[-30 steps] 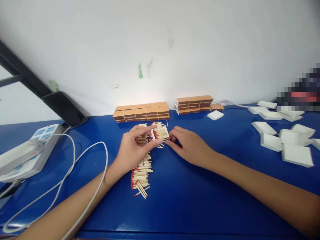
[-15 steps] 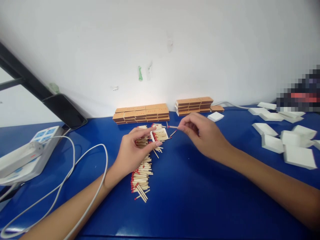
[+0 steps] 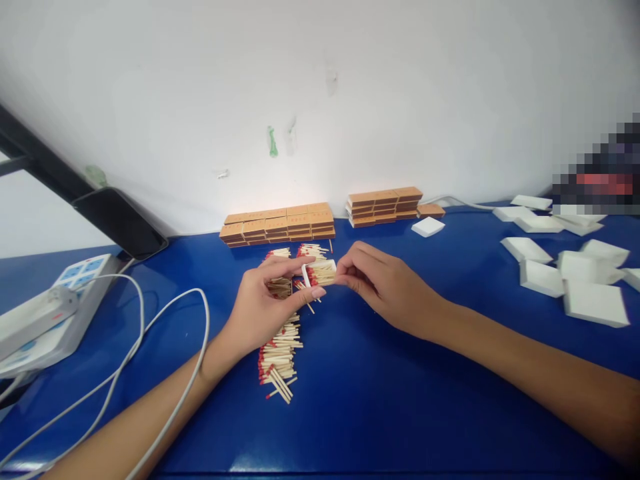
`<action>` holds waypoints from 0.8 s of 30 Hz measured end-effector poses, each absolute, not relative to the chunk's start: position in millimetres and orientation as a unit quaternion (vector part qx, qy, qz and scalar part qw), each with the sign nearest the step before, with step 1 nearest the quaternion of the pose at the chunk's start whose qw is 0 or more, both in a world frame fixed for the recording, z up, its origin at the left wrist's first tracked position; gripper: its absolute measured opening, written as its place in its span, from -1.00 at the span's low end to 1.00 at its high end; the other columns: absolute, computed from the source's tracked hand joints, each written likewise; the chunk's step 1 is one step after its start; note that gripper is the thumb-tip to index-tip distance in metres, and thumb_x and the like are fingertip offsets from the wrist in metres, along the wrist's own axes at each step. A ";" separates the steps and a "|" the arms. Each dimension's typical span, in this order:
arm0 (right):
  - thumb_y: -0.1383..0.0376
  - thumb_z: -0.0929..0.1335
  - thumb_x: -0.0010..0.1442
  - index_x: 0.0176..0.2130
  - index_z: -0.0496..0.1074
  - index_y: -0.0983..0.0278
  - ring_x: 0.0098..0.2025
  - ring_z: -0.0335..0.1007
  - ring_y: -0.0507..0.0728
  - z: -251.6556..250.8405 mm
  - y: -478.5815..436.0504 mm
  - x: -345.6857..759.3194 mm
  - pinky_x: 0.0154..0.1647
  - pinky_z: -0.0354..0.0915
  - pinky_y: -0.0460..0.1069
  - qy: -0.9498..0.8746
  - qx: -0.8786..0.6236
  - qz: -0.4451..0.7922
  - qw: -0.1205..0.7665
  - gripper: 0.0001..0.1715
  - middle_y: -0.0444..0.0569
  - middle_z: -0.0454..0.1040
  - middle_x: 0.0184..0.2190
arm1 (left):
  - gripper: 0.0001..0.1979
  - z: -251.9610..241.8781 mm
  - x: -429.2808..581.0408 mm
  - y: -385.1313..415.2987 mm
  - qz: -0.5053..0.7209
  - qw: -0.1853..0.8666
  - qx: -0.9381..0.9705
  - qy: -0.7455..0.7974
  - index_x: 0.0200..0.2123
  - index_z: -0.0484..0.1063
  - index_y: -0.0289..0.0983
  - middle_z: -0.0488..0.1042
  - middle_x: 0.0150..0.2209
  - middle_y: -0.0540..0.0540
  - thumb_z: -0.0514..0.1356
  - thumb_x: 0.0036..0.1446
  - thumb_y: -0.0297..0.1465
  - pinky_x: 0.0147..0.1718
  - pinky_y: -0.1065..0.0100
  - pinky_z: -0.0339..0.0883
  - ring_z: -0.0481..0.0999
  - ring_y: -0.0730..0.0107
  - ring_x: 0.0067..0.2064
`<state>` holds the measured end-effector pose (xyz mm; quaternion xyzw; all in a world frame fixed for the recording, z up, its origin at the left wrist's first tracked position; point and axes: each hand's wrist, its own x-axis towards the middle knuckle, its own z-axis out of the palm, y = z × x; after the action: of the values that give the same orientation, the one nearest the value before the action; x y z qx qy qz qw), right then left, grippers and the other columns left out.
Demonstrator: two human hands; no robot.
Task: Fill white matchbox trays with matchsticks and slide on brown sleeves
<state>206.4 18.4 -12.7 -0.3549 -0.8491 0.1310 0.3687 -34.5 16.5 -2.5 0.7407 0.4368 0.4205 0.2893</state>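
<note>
A small white tray (image 3: 306, 274) filled with red-tipped matches (image 3: 321, 272) is held between the thumb and fingers of my left hand (image 3: 265, 298). My right hand (image 3: 377, 280) is at the tray's right end, its thumb and forefinger pinched together at the match ends; what lies between the fingertips is too small to make out. Under and in front of my left hand, a long heap of loose matches (image 3: 280, 350) lies on the blue table (image 3: 380, 393). More matches lie behind the tray, partly covered by my left hand.
Orange matchboxes (image 3: 280, 223) stand stacked along the wall, with a second stack (image 3: 384, 206) to the right. White trays (image 3: 595, 302) are scattered at right. A power strip (image 3: 85, 313) and white cable (image 3: 207, 320) occupy the left.
My right hand has moved left and slightly down to the tray; the match between its fingertips no longer shows. My left hand keeps hold of the tray. The view has shifted slightly.
</note>
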 end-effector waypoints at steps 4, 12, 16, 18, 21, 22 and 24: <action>0.31 0.32 0.48 -0.20 0.36 0.24 -0.31 0.32 0.07 -11.4 19.5 209.1 -0.28 0.25 -0.02 -0.854 -0.350 0.120 0.367 -0.88 -0.09 0.39 -0.29 | -0.49 -4.4 -33.0 16.8 0.421 0.358 0.713 0.432 0.07 0.67 -0.22 0.68 -0.20 -0.14 0.52 0.05 -0.21 -0.31 0.34 0.49 0.62 0.24 -0.22; 0.32 0.34 0.47 -0.15 0.44 0.24 -0.36 0.29 0.02 -8.2 13.8 207.3 -0.32 0.24 -0.05 -0.847 -0.326 0.113 0.405 -0.91 -0.13 0.37 -0.33 | -0.42 -3.6 -33.2 19.7 0.445 0.457 0.656 0.404 0.06 0.65 -0.31 0.74 -0.20 -0.19 0.58 -0.04 -0.25 -0.14 0.19 0.64 0.74 0.08 -0.17; 0.36 0.32 0.47 -0.08 0.47 0.23 -0.35 0.29 0.03 -8.0 11.6 206.4 -0.32 0.25 -0.05 -0.857 -0.308 0.096 0.402 -0.89 -0.11 0.37 -0.31 | -0.43 -3.2 -33.6 20.3 0.451 0.461 0.650 0.403 0.03 0.67 -0.29 0.74 -0.20 -0.18 0.59 -0.07 -0.24 -0.13 0.17 0.65 0.74 0.08 -0.18; 0.36 0.33 0.47 -0.08 0.47 0.23 -0.35 0.29 0.03 -8.2 11.9 206.2 -0.32 0.25 -0.04 -0.857 -0.307 0.099 0.403 -0.90 -0.11 0.38 -0.31 | -0.44 -2.5 -33.7 19.5 0.449 0.449 0.655 0.409 0.02 0.68 -0.28 0.74 -0.20 -0.18 0.59 -0.07 -0.23 -0.16 0.20 0.64 0.73 0.10 -0.19; 0.35 0.34 0.46 -0.15 0.44 0.23 -0.37 0.28 0.02 -8.6 11.9 205.3 -0.34 0.25 -0.05 -0.849 -0.319 0.115 0.406 -0.92 -0.12 0.37 -0.33 | -0.44 -0.9 -33.8 17.5 0.435 0.425 0.670 0.426 0.03 0.68 -0.26 0.73 -0.19 -0.19 0.58 -0.05 -0.21 -0.22 0.26 0.60 0.71 0.13 -0.20; 0.35 0.35 0.46 -0.18 0.43 0.23 -0.38 0.28 0.02 -8.7 11.5 204.8 -0.35 0.24 -0.05 -0.845 -0.324 0.119 0.408 -0.92 -0.13 0.37 -0.33 | -0.44 -0.4 -33.8 16.8 0.430 0.415 0.676 0.430 0.03 0.69 -0.24 0.72 -0.19 -0.18 0.58 -0.05 -0.20 -0.23 0.28 0.58 0.70 0.15 -0.21; 0.35 0.35 0.45 -0.20 0.40 0.23 -0.39 0.27 0.01 -8.5 10.1 203.9 -0.36 0.24 -0.06 -0.838 -0.334 0.125 0.413 -0.90 -0.13 0.37 -0.33 | -0.44 0.1 -33.8 15.9 0.424 0.396 0.689 0.434 0.03 0.69 -0.22 0.71 -0.23 -0.16 0.58 -0.06 -0.20 -0.24 0.30 0.55 0.68 0.17 -0.21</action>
<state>203.9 10.1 -8.5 -0.3336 -0.8381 0.1247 0.4131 -33.8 15.9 0.1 0.6892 0.4338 0.4243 0.3959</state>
